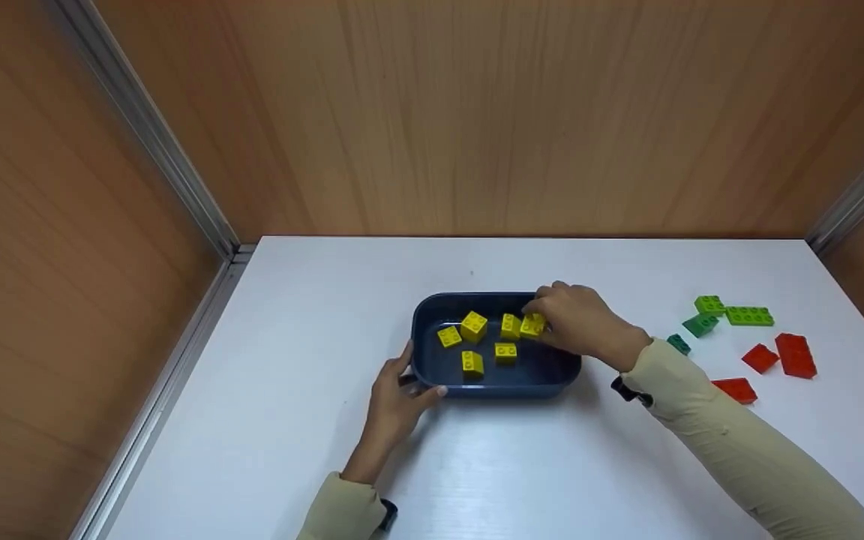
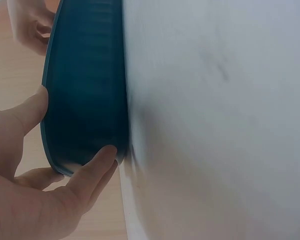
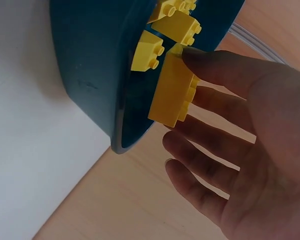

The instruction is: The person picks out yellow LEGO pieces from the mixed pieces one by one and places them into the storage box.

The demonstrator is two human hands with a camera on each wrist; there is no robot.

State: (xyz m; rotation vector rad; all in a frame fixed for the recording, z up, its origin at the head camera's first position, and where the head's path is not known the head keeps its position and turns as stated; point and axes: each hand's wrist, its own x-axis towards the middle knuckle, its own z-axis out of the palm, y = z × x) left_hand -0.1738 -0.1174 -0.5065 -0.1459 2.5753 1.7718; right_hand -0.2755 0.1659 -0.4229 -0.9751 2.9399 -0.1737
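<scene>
A dark blue rectangular tray [image 1: 507,391] with rounded corners stands on the white table and holds several yellow toy building bricks [image 1: 474,327]. At its near left corner my left hand [image 1: 393,397] grips the wall, thumb and fingers on different sides of the corner; the left wrist view shows these fingers against the tray's outer wall [image 2: 85,85]. Over the tray's right part, my right hand [image 1: 582,321] pinches a yellow brick [image 3: 172,92] between thumb and fingers. That brick is tilted inside the rim, close to other yellow bricks.
To the right on the table lie loose green bricks [image 1: 750,316] and red bricks [image 1: 796,355]; my right sleeve passes close to a red brick [image 1: 736,390]. A wooden panel [image 1: 507,120] rises behind the table, with another wooden wall [image 1: 64,262] at left.
</scene>
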